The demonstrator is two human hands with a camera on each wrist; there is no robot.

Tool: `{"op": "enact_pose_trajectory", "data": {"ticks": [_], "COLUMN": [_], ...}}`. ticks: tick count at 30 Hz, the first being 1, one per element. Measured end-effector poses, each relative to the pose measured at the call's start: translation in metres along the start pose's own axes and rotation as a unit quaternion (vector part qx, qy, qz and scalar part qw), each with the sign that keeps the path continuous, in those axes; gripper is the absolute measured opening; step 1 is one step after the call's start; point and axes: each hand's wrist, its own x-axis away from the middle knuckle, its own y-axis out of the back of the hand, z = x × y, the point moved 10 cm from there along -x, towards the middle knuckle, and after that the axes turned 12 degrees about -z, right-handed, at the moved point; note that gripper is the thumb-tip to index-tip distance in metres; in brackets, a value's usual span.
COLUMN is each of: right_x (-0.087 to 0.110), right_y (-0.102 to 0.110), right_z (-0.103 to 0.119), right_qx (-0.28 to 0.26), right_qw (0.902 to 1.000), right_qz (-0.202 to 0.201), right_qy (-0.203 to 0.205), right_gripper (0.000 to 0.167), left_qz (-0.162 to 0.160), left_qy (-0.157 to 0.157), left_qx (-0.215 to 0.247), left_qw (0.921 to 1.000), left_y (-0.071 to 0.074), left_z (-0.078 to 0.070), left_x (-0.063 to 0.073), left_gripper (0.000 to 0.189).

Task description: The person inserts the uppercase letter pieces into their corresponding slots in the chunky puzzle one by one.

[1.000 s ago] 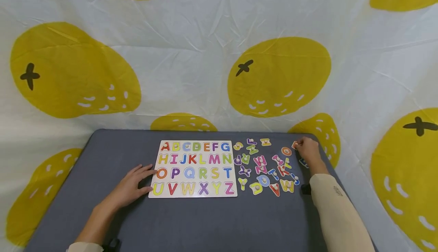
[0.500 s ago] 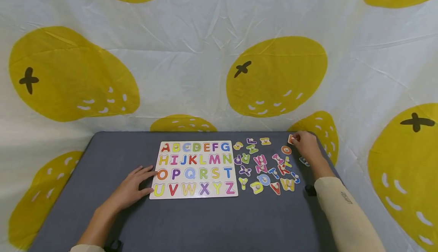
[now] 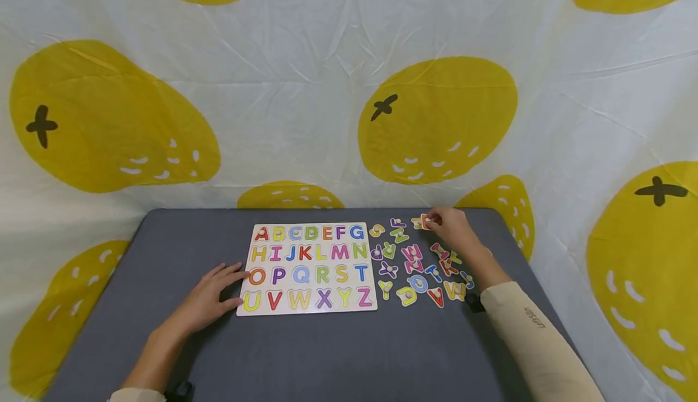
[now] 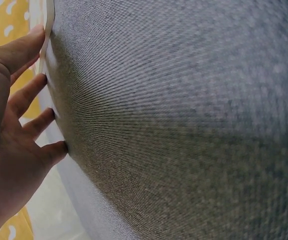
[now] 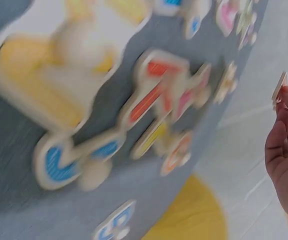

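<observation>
A white alphabet puzzle board (image 3: 313,263) lies on the table, with knobbed pieces in its A, B and C places. My left hand (image 3: 209,296) rests at the board's left edge, fingers spread; its fingertips touch that edge in the left wrist view. Raised over the back of the loose pieces, my right hand (image 3: 455,229) pinches an orange letter piece (image 3: 425,221), apparently an E, between thumb and fingers. In the right wrist view this letter piece (image 5: 280,87) is seen edge-on, above the table. A yellow letter piece (image 3: 416,223) is partly hidden behind it.
Several loose knobbed letters lie right of the board, among them a yellow W (image 3: 454,291), a light blue Q (image 3: 417,284) and a red K (image 3: 448,267). A blue piece (image 5: 115,222) lies apart. Behind the dark grey table (image 3: 305,359) hangs a fruit-print curtain (image 3: 305,117).
My right hand has lifted the orange letter piece from the table's far right and carried it left toward the board. The left hand stays at the board's edge. The view has shifted slightly.
</observation>
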Motion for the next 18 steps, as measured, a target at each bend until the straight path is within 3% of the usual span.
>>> {"op": "enact_pose_trajectory", "data": {"ticks": [9,18], "right_x": [-0.009,-0.02], "right_y": [-0.033,-0.079], "right_z": [0.074,0.128], "right_qx": [-0.029,-0.031], "right_qw": [0.9974,0.9938], "right_qz": [0.039,0.084], "right_qy": [0.053,0.066], "right_gripper": [0.012,0.014], "left_qz": [0.008,0.01], "left_qy": [0.001,0.004], "left_qx": [0.001,0.002], "left_qw": [1.0,0.9999], "left_y": [0.0,0.0], "left_z": [0.001,0.001], "left_x": [0.0,0.0], "left_gripper": [0.059,0.061]}}
